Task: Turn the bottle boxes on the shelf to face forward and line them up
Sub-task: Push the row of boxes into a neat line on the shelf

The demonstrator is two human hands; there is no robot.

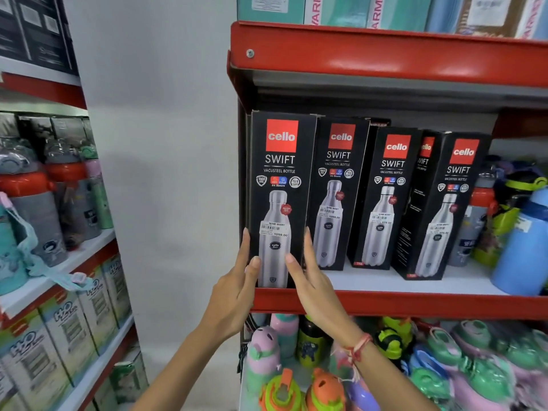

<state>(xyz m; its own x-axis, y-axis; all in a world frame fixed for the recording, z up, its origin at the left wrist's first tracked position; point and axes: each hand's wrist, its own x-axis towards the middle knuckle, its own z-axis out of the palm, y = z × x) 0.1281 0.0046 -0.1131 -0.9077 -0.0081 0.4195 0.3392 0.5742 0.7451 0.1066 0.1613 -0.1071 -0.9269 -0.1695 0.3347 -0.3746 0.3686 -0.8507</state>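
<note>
Several tall black bottle boxes stand on the middle shelf of a red rack. The leftmost box faces forward at the shelf's left end. My left hand presses its left side and my right hand its right side, thumbs on the front face. The second box faces forward just behind it. A third box and the rightmost box stand angled to the left. Between those two, another box shows mostly its side.
Loose bottles, among them a blue one, crowd the shelf's right end. The red upper shelf hangs just above the box tops. Colourful children's bottles fill the shelf below. A second rack with bottles and boxes stands left, past a white wall.
</note>
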